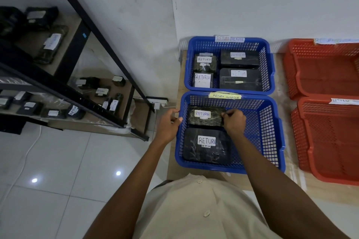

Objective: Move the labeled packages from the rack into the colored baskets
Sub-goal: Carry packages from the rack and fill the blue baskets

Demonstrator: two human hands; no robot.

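1. We see the right hand (234, 122) pinching the right end of a black package labeled RETURN (205, 116), which lies at the far end of the near blue basket (272, 132).
2. Our left hand (168, 124) hovers just outside that basket's left rim, fingers loosely curled and holding nothing.
3. A second RETURN package (206, 144) lies in the same basket, nearer to us.
4. The far blue basket (269, 68) holds four labeled packages.
5. Two red baskets (320, 114) sit to the right.
6. The rack (81, 91) on our left carries more labeled packages on its shelves.
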